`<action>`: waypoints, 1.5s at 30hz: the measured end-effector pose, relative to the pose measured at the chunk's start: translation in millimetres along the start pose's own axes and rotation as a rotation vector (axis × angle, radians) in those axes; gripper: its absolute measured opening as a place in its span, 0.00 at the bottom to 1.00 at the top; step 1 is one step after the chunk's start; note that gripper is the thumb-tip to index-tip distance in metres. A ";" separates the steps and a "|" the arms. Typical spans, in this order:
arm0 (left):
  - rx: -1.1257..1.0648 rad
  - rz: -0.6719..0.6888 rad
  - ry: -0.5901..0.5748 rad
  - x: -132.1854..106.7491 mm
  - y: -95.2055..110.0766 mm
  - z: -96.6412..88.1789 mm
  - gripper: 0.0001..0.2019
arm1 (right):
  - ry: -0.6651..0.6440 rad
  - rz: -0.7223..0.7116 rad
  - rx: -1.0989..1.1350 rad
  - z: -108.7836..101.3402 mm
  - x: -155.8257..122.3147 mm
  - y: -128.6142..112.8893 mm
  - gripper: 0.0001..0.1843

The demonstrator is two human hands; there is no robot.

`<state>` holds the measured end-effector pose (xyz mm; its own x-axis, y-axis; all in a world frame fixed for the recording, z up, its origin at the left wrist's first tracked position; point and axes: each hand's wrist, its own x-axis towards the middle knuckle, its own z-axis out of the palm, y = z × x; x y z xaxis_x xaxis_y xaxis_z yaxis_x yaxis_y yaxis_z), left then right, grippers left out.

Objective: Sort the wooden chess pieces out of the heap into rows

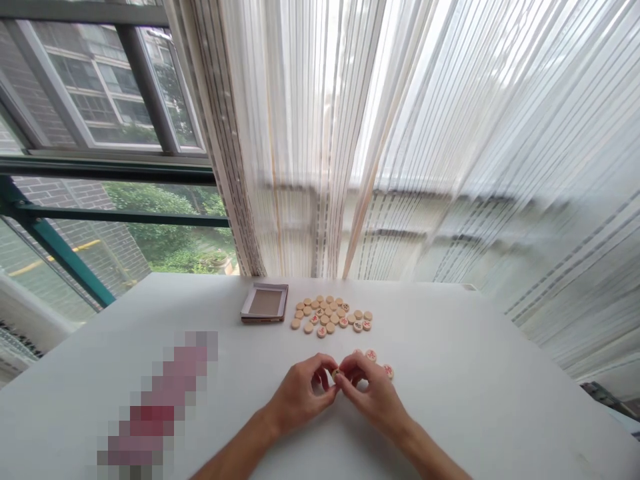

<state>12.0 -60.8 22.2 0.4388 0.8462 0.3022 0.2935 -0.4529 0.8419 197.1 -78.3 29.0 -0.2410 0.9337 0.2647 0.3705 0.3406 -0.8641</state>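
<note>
A small round xiangqi piece (337,374) is pinched between the fingertips of both hands, just above the white table. My left hand (303,389) closes on it from the left, and my right hand (370,387) from the right; fingers cover most of it. Right behind my right hand lie a few pieces with red characters, one at the back (371,355) and one at the right (389,371). Farther off, a loose group of xiangqi pieces (327,318) is spread out, many showing blank wooden faces, others red or black characters.
An open shallow box (264,302) sits left of the group of pieces. A blurred, pixelated pinkish shape (157,407) covers the table's left side. Sheer striped curtains (310,133) hang along the far edge of the white table (475,387), beside a window (115,87).
</note>
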 end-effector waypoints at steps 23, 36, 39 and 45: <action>0.085 0.051 0.027 -1.6 1.7 -1.0 0.06 | 0.103 -0.106 -0.371 -30.4 35.2 25.7 0.07; 0.087 0.049 0.021 -1.4 3.6 -1.5 0.06 | 0.057 -0.086 -0.523 -22.4 36.0 30.6 0.09; 0.089 0.047 0.023 -1.6 3.9 -1.2 0.06 | 0.063 -0.123 -0.537 -23.5 34.5 29.8 0.10; 0.100 0.040 0.016 -1.0 5.3 -2.8 0.05 | 0.137 -0.125 -0.534 -38.2 32.0 27.6 0.13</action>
<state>10.8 -63.2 27.7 0.4385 0.8307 0.3429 0.3592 -0.5117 0.7804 233.9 -34.8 30.0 -0.2069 0.8763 0.4351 0.7576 0.4249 -0.4955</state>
